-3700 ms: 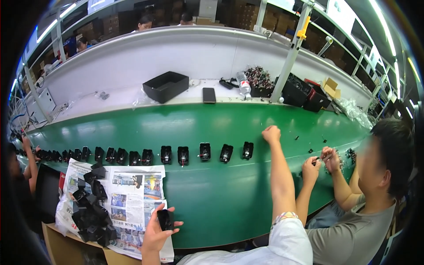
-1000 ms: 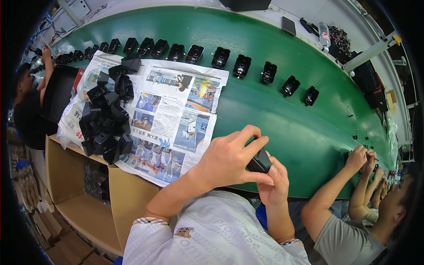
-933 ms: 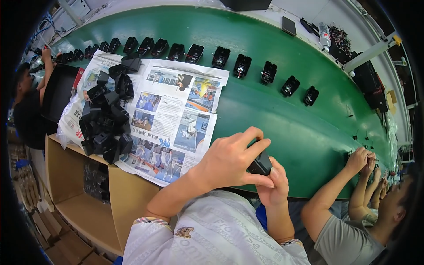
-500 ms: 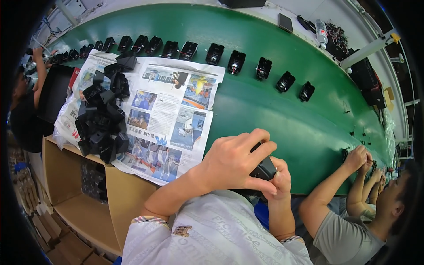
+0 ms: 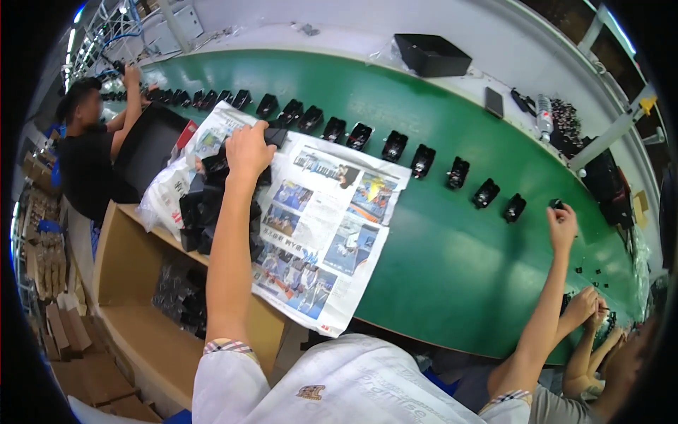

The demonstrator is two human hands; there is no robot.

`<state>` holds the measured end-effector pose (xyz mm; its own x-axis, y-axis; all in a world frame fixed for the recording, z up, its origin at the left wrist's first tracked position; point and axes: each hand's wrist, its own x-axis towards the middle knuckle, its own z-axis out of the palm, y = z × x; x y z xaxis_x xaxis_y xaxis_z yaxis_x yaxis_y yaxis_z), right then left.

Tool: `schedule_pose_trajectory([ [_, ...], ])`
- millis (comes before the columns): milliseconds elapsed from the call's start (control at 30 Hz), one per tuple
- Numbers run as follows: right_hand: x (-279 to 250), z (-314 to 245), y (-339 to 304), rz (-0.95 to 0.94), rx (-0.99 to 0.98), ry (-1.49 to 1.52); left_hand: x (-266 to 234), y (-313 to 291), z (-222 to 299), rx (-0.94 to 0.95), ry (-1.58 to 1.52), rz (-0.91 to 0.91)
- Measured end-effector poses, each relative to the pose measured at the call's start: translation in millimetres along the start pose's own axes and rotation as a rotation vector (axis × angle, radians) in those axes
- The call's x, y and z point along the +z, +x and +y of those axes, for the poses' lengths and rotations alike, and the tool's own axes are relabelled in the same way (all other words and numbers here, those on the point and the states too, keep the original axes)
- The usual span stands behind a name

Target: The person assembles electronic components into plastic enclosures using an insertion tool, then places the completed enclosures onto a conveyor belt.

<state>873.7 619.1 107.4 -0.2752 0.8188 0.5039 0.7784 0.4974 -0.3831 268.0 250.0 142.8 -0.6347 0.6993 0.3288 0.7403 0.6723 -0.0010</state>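
My left hand (image 5: 247, 152) is at the top of a heap of black plastic housings (image 5: 201, 212) on a newspaper. Its fingers are bent around a black plastic housing (image 5: 276, 137) at the heap's far edge; the palm hides part of the grip. Far to the right, my right hand (image 5: 562, 227) pinches another black plastic housing (image 5: 555, 204), mostly covered by the fingers, at the right end of a long row. In that row stand several black housings (image 5: 394, 145) with glossy open insides, spaced along the green table (image 5: 438, 261).
Under the heap lies the newspaper (image 5: 360, 247). An open cardboard box (image 5: 141, 297) with wrapped black parts stands below the table's near left edge. Co-workers sit at the left (image 5: 92, 155) and the right (image 5: 586, 307). At the back are a black tray (image 5: 432, 55) and a bottle (image 5: 544, 116).
My hands have parted from the housing they held together. The left has reached to the heap, and the right has gone to the row's right end with a housing. The view has shifted.
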Motion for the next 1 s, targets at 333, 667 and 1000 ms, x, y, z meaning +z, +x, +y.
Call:
schedule_pose_trajectory([
  [333,10.8,-13.5,-15.7,-0.307,-0.015,-0.123,35.2,22.4,21.0,-0.246,0.200,-0.236],
  [667,-4.9,-15.2,-19.9,-0.413,-0.161,-0.178,9.1,33.7,43.7,-0.145,0.054,-0.221],
  [1000,-4.4,77.9,21.5,0.259,0.333,-0.162,-73.3,-74.1,162.7,0.190,-0.944,-0.299],
])
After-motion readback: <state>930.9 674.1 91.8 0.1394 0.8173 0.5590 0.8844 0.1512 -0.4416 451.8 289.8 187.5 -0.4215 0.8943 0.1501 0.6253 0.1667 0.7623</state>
